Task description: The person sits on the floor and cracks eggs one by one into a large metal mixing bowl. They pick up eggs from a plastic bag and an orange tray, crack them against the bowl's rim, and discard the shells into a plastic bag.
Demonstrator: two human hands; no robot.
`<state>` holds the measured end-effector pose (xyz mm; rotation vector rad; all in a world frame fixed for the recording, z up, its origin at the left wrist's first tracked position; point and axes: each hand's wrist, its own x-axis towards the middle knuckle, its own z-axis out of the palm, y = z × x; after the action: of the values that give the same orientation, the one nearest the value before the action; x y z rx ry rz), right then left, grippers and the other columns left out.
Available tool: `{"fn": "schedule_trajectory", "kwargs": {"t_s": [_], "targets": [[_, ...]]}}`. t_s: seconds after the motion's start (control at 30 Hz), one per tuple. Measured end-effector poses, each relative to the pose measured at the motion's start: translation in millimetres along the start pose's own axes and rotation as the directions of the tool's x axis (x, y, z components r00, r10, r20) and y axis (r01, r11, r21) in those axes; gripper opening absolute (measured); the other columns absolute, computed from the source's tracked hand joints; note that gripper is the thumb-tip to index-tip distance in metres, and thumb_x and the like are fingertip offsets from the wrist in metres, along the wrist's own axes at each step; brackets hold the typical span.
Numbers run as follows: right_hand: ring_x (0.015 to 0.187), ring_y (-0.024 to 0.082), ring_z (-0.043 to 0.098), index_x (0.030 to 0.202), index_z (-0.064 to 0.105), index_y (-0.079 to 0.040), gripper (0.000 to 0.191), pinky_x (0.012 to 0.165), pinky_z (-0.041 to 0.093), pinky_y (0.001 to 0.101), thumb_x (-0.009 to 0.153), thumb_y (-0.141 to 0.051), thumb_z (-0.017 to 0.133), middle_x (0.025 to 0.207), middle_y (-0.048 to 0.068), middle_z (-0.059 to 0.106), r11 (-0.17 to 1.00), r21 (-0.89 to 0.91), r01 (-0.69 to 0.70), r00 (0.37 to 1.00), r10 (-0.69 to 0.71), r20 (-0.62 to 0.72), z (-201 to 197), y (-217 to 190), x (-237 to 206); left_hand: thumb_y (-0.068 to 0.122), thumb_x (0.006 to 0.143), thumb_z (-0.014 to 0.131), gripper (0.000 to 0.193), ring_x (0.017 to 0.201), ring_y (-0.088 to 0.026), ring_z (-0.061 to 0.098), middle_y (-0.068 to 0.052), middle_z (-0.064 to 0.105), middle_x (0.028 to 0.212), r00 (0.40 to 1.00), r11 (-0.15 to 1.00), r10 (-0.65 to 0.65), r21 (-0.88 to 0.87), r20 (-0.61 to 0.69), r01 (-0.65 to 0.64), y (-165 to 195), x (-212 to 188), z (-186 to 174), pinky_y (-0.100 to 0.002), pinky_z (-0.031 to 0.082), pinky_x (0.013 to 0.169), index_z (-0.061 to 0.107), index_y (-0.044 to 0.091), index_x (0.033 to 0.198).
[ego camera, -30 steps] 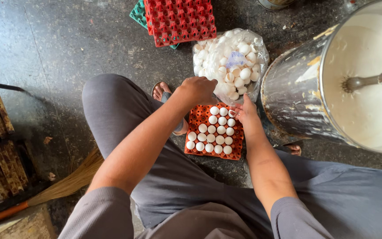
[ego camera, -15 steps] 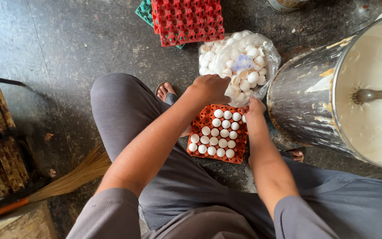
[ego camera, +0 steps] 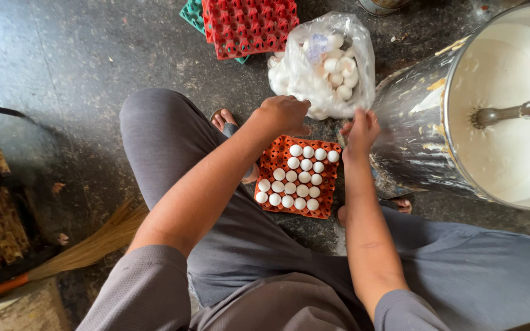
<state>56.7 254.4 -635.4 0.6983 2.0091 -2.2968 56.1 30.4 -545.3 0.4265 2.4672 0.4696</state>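
Both hands sit at the lower edge of the clear plastic bag of white eggs (ego camera: 323, 67), which rests on the dark floor (ego camera: 62, 73) just beyond the orange egg tray (ego camera: 299, 178). Left hand (ego camera: 284, 114): fingers curled, knuckles up, touching the bag; what it pinches cannot be told. Right hand (ego camera: 361, 132): fingers bunched at the bag's corner (contents hidden). Tray lies between the person's feet, partly filled. Steel drum of white liquid (ego camera: 498, 110) stands just beside the bag; stacked red trays (ego camera: 249, 24) lie beyond.
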Motion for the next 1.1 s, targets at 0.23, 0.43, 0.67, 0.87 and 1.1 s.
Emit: {"fn": "schedule_trajectory", "kwargs": {"t_s": [0.23, 0.43, 0.67, 0.87, 1.1], "targets": [[0.090, 0.021, 0.055, 0.129, 0.036, 0.001, 0.066, 0.065, 0.055, 0.0332, 0.074, -0.011, 0.072, 0.109, 0.018, 0.045, 0.899, -0.417, 0.133, 0.971, -0.201, -0.125, -10.0, 22.7, -15.8, 0.046, 0.082, 0.076, 0.061, 0.116, -0.032, 0.066, -0.013, 0.070, 0.122, 1.000, 0.999, -0.018, -0.047, -0.019, 0.017, 3.3, -7.5, 10.5, -0.045, 0.054, 0.096, 0.061, 0.008, 0.128], [0.131, 0.036, 0.042, 0.143, 0.045, 0.004, 0.063, 0.114, 0.037, 0.0572, 0.091, -0.019, 0.074, 0.135, 0.020, 0.051, 0.331, -0.688, 0.645, 0.682, -0.655, 0.325, 42.3, -17.9, -30.8, 0.049, 0.084, 0.076, 0.063, 0.117, -0.031, 0.066, -0.015, 0.069, 0.123, 0.999, 0.999, -0.029, -0.028, -0.029, 0.028, 6.2, -10.7, 4.3, -0.045, 0.054, 0.096, 0.061, 0.008, 0.129], [0.117, 0.037, 0.058, 0.127, 0.059, 0.001, 0.049, 0.102, 0.047, 0.0487, 0.087, -0.024, 0.074, 0.116, 0.020, 0.066, 0.467, -0.688, 0.556, 0.797, -0.062, 0.601, 88.8, -42.2, -13.7, 0.047, 0.082, 0.076, 0.061, 0.111, -0.032, 0.069, -0.016, 0.072, 0.117, 0.997, 0.996, -0.044, -0.082, -0.070, 0.038, -5.5, -11.7, 5.5, -0.045, 0.056, 0.093, 0.061, 0.009, 0.128], [0.129, 0.032, 0.059, 0.114, 0.070, -0.006, 0.024, 0.111, 0.045, 0.0460, 0.093, -0.017, 0.071, 0.124, 0.014, 0.068, 0.340, -0.630, 0.699, 0.704, -0.174, 0.688, 78.5, -20.0, -45.4, 0.045, 0.084, 0.071, 0.057, 0.107, -0.033, 0.073, -0.017, 0.075, 0.112, 0.985, 0.991, -0.121, -0.075, -0.119, 0.112, -20.4, -12.3, 4.7, -0.046, 0.058, 0.092, 0.064, 0.007, 0.126], [0.122, 0.042, 0.053, 0.130, 0.057, 0.001, 0.047, 0.107, 0.041, 0.0523, 0.090, -0.012, 0.077, 0.129, 0.021, 0.057, 0.163, -0.492, 0.855, 0.417, -0.781, 0.466, 53.8, -30.1, -38.0, 0.058, 0.080, 0.075, 0.065, 0.111, -0.037, 0.066, -0.018, 0.071, 0.114, 0.972, 0.980, -0.201, -0.020, -0.121, 0.200, -25.6, -1.1, 4.3, -0.048, 0.053, 0.093, 0.064, 0.011, 0.124]]}}
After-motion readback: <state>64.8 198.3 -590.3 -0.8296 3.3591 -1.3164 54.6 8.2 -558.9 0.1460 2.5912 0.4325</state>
